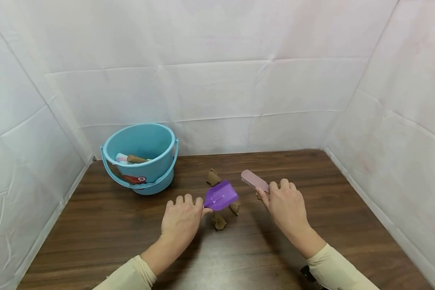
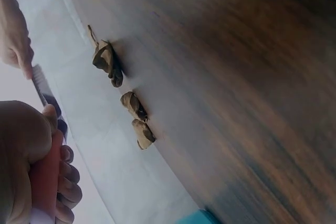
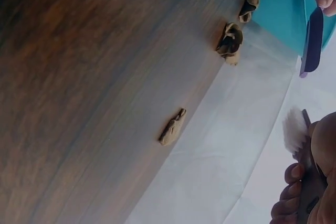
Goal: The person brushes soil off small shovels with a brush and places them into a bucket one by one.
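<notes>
My left hand [image 1: 183, 217] grips the handle of a small purple dustpan [image 1: 221, 196], its blade raised above the table. In the left wrist view the fingers wrap round its reddish handle [image 2: 47, 179]. A pink brush [image 1: 254, 180] is in my right hand [image 1: 287, 205], held by the handle; its pale bristles [image 3: 295, 132] show in the right wrist view. Several crumpled brown pieces [image 1: 219, 221], dry leaves or paper, lie on the table beneath and around the dustpan. One separate piece [image 3: 173, 128] lies below the brush, mostly hidden in the head view.
A light blue bucket [image 1: 154, 176] stands at the back left of the dark wooden table [image 1: 105, 237], its handle hanging at the front. Inside it are a brown stick-like thing [image 1: 135, 159] and a pale pink-and-white thing [image 1: 121, 157]. White cloth [image 1: 217, 88] walls the back and sides.
</notes>
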A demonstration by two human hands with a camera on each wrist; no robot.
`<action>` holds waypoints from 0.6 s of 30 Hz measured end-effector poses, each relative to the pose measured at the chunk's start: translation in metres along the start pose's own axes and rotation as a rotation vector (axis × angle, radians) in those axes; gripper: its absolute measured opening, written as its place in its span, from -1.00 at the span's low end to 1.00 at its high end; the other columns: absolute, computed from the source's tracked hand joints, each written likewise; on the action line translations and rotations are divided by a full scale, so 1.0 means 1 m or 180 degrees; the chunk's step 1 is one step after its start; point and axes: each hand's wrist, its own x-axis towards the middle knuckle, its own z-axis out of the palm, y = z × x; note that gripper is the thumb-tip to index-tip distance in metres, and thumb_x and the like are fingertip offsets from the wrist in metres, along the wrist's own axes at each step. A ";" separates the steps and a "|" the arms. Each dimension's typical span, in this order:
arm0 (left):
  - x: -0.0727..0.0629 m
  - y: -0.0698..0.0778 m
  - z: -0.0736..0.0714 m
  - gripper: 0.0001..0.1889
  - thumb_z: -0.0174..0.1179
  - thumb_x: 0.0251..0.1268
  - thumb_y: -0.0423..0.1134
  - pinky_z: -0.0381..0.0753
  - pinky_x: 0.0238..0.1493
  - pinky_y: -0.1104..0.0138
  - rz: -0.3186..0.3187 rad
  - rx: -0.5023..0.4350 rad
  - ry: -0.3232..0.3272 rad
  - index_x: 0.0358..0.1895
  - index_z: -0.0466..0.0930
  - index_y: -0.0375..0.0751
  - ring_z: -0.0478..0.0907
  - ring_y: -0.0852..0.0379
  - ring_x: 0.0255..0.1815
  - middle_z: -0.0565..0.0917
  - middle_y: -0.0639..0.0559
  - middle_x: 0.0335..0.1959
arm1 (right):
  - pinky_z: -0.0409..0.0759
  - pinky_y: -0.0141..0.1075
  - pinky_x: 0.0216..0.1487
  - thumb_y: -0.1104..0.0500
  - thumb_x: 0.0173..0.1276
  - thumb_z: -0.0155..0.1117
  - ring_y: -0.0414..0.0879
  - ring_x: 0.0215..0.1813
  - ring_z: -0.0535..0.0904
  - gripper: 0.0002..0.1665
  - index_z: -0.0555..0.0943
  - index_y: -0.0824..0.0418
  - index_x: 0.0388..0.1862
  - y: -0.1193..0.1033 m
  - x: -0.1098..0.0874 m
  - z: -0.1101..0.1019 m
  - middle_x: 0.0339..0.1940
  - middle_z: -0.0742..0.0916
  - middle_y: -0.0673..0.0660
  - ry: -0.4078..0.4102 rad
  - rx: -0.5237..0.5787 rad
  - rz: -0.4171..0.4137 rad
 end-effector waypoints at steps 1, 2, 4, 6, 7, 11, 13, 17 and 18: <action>0.000 0.000 0.000 -0.41 0.06 0.35 0.36 0.32 -0.59 0.23 -0.0002 0.0011 -0.0006 -0.55 0.34 -0.09 0.43 0.00 -0.59 0.40 -0.03 -0.63 | 0.40 -0.07 -0.69 -0.18 0.41 0.28 0.13 -0.65 0.38 -0.36 0.39 0.29 -0.62 0.000 0.000 0.000 -0.63 0.42 0.22 0.0000 0.0002 0.0005; 0.001 -0.001 -0.001 -0.42 0.06 0.36 0.36 0.32 -0.59 0.23 -0.0006 0.0018 -0.0020 -0.54 0.35 -0.09 0.43 0.01 -0.59 0.41 -0.03 -0.62 | 0.40 -0.06 -0.69 -0.18 0.41 0.27 0.14 -0.64 0.38 -0.36 0.40 0.29 -0.62 0.000 0.000 0.001 -0.63 0.42 0.22 0.0002 0.0011 0.0005; 0.001 -0.002 -0.001 -0.43 0.05 0.38 0.35 0.35 -0.58 0.22 -0.0018 -0.0006 -0.0101 -0.51 0.39 -0.10 0.45 0.01 -0.58 0.43 -0.04 -0.61 | 0.39 -0.06 -0.69 -0.18 0.42 0.25 0.15 -0.64 0.38 -0.36 0.40 0.30 -0.61 0.000 0.001 0.001 -0.62 0.42 0.22 -0.0002 0.0036 -0.0007; 0.003 -0.004 -0.003 -0.46 0.03 0.41 0.34 0.39 -0.58 0.22 -0.0074 -0.0133 -0.0328 -0.46 0.43 -0.08 0.47 0.01 -0.57 0.45 -0.02 -0.59 | 0.38 -0.07 -0.69 -0.18 0.44 0.21 0.14 -0.64 0.38 -0.37 0.40 0.29 -0.60 -0.002 0.003 -0.001 -0.62 0.41 0.21 -0.0008 0.0070 -0.0030; 0.003 -0.005 -0.004 -0.47 0.00 0.43 0.33 0.40 -0.58 0.21 -0.0129 -0.0265 -0.0485 -0.45 0.44 -0.07 0.49 0.02 -0.57 0.45 -0.01 -0.59 | 0.37 -0.08 -0.68 -0.19 0.46 0.18 0.14 -0.63 0.38 -0.36 0.40 0.29 -0.60 -0.002 0.003 -0.002 -0.62 0.40 0.21 -0.0007 0.0092 -0.0041; 0.008 -0.013 -0.008 -0.49 -0.11 0.52 0.31 0.32 -0.63 0.22 -0.0546 -0.1413 -0.1212 -0.44 0.46 0.00 0.41 0.10 -0.62 0.38 0.08 -0.63 | 0.31 -0.14 -0.69 -0.23 0.56 0.00 0.11 -0.63 0.34 -0.32 0.37 0.25 -0.61 -0.007 0.008 -0.008 -0.61 0.37 0.17 0.0100 0.0184 -0.0138; 0.010 -0.017 -0.009 -0.46 -0.16 0.55 0.30 0.24 -0.63 0.26 -0.0808 -0.2436 -0.1552 -0.44 0.48 -0.01 0.30 0.14 -0.65 0.32 0.11 -0.65 | 0.28 -0.17 -0.69 -0.26 0.60 -0.11 0.08 -0.63 0.33 -0.29 0.35 0.23 -0.61 -0.011 0.009 -0.012 -0.61 0.36 0.16 0.0204 0.0214 -0.0222; 0.009 -0.021 -0.009 -0.39 -0.25 0.57 0.34 0.20 -0.61 0.37 -0.1396 -0.5043 -0.2516 -0.41 0.42 -0.10 0.19 0.23 -0.65 0.28 0.13 -0.62 | 0.25 -0.19 -0.69 -0.30 0.63 -0.22 0.05 -0.62 0.30 -0.24 0.34 0.23 -0.60 -0.018 0.013 -0.018 -0.60 0.35 0.14 0.0357 0.0251 -0.0421; 0.007 -0.021 -0.008 -0.38 -0.28 0.56 0.35 0.21 -0.61 0.40 -0.1577 -0.5619 -0.2781 -0.43 0.37 -0.11 0.19 0.25 -0.64 0.28 0.13 -0.60 | 0.27 -0.18 -0.68 -0.31 0.63 -0.23 0.05 -0.61 0.31 -0.24 0.35 0.24 -0.58 -0.020 0.013 -0.020 -0.59 0.35 0.14 0.0358 0.0267 -0.0470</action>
